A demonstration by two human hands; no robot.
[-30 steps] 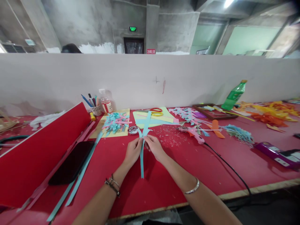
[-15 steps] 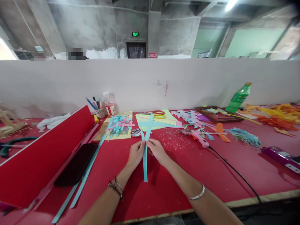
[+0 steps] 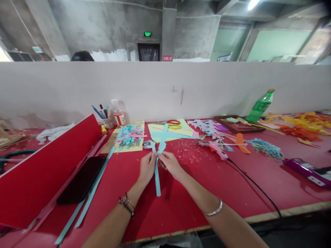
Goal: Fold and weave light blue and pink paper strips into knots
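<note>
Between my two hands is a light blue paper strip, folded where the fingers meet, one length hanging down and others standing up. My left hand pinches it from the left. My right hand grips the fold with thumb and fingers from the right; some fingertips are hidden. Just beyond the hands sits a small round clear-topped item. Behind it lie pale paper sheets with red-and-yellow-handled scissors. A pile of folded blue and pink paper pieces rests on a yellow sheet to the left.
On the left are a black phone, loose blue strips and an upright red board. A pink glue gun with a cord lies right, near a green bottle and a purple device. A grey partition stands behind.
The blue strip is now bent over at the fold, a short flap showing at the upper right of my fingers. The whole view has shifted slightly.
</note>
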